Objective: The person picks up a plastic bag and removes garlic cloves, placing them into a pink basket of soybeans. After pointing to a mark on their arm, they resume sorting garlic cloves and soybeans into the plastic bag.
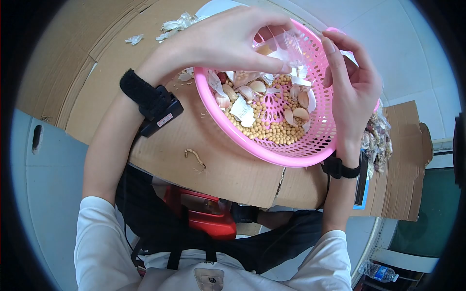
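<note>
A pink plastic basket (262, 151) with a slotted wall sits on the cardboard-covered table. It holds yellow soybeans (279, 133), several garlic cloves (301, 113) and scraps of white paper (242, 111). Over its far side, my left hand (233, 41) has its thumb and fingers curled around a crumpled clear plastic bag (290, 48). My right hand (353, 80) is raised above the basket's right rim. Its thumb and index finger come together in a pinch, the other fingers curl inward, and whatever lies between the tips is too small to make out.
Garlic skins (179, 23) lie on the cardboard (218, 169) at the back left, and a thin root-like piece (195, 157) lies in front. A bag of mixed items (378, 140) stands right of the basket. Below are a red stool (208, 218) and a plastic bottle (378, 271).
</note>
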The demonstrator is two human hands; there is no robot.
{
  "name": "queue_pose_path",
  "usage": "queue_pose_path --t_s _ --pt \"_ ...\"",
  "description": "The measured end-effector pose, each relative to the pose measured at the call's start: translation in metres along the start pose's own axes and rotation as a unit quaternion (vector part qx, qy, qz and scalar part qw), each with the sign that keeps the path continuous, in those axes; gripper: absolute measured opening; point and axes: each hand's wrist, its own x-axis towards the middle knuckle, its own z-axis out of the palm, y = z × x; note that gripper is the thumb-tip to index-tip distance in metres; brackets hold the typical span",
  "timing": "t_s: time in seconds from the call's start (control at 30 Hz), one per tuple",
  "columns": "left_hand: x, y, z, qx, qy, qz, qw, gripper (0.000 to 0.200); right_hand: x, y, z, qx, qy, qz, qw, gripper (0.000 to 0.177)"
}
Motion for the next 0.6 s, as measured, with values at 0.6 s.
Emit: queue_pose_path --t_s 0.6 --pt "0.013 -0.045 0.017 0.129 0.098 0.137 0.977 0.059 -0.001 0.003 -0.001 0.033 -0.012 -0.061 0.998 0.02"
